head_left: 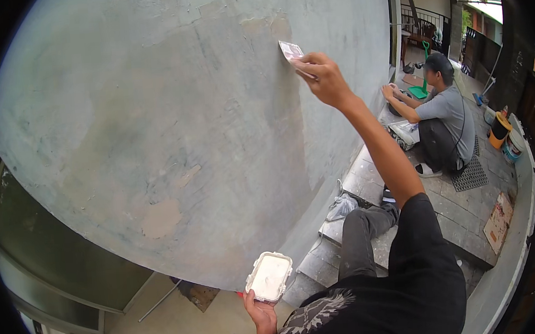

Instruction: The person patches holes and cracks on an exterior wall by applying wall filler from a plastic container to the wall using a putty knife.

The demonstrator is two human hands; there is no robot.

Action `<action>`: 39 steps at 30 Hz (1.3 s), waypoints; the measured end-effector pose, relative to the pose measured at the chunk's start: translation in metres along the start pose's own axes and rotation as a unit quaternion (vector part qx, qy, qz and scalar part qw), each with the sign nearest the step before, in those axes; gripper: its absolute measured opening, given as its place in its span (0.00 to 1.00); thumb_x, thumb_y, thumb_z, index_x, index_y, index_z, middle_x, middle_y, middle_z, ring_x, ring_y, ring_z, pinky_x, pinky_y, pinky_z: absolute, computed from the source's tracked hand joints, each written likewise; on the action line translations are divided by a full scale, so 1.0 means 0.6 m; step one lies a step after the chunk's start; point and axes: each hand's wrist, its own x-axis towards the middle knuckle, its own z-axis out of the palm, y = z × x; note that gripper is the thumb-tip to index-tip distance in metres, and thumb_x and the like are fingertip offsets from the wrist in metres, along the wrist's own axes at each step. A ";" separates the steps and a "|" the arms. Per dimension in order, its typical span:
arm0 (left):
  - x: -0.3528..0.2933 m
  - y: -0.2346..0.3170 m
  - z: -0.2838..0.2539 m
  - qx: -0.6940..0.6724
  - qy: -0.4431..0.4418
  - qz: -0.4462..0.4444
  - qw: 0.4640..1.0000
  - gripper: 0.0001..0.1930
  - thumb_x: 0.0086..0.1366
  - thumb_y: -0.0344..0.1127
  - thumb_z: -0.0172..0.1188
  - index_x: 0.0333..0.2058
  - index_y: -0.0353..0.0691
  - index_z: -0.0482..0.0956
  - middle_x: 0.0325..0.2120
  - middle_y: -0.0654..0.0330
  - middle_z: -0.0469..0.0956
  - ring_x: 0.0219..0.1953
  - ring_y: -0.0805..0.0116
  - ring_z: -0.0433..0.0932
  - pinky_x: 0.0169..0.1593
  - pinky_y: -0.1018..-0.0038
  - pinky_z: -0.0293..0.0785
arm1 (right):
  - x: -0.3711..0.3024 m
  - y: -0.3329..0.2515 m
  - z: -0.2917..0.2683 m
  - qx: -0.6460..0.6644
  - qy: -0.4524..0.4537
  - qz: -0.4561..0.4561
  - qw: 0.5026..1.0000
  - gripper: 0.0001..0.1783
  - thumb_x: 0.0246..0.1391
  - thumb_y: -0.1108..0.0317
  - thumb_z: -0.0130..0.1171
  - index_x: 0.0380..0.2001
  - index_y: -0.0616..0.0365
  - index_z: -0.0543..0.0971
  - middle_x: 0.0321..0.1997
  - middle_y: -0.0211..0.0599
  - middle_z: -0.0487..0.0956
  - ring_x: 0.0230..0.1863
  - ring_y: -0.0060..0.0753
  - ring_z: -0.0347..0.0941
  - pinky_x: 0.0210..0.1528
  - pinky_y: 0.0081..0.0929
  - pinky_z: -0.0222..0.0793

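Right hand [323,76] raised, clenched on 1 putty knife [291,52], blade flat vs grey wall [152,113], upper area nr pale patch. Left hand [260,313] low, gripping from below 1 rectangular tub [269,276] w/ white filler, held level, just off wall's lower edge. Wall: several tan patches, biggest lower centre. Own dark-trousered knee on stone step [367,178]. 1 other person [440,114] in grey shirt squatting farther along steps, both hands down at something on ground. 1 green shovel [422,88] beyond. 2 buckets [506,138] far right, well apart from hands.
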 end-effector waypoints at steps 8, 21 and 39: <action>0.001 0.002 -0.012 0.022 0.012 -0.010 1.000 0.28 0.64 0.48 0.50 0.61 0.43 0.62 0.59 0.52 0.68 0.58 0.51 0.72 0.52 0.50 0.77 | 0.094 0.026 -0.025 0.018 0.133 0.035 0.990 0.15 0.52 0.77 0.63 0.42 0.48 0.85 0.43 0.33 0.84 0.46 0.37 0.78 0.49 0.31 0.75; -0.009 -0.010 -0.016 0.000 0.037 -0.009 0.999 0.27 0.64 0.46 0.50 0.60 0.43 0.63 0.57 0.49 0.69 0.56 0.49 0.74 0.48 0.49 0.79 | 0.075 0.019 -0.052 -0.067 0.103 -0.051 0.991 0.21 0.46 0.85 0.59 0.43 0.53 0.85 0.46 0.37 0.83 0.48 0.38 0.80 0.51 0.27 0.77; 0.000 -0.022 0.025 0.025 0.025 -0.014 0.999 0.27 0.63 0.45 0.51 0.59 0.42 0.62 0.55 0.49 0.71 0.54 0.50 0.76 0.46 0.51 0.80 | 0.111 0.026 -0.001 0.002 0.098 -0.057 0.994 0.21 0.49 0.84 0.60 0.44 0.51 0.85 0.45 0.39 0.84 0.45 0.39 0.80 0.47 0.27 0.78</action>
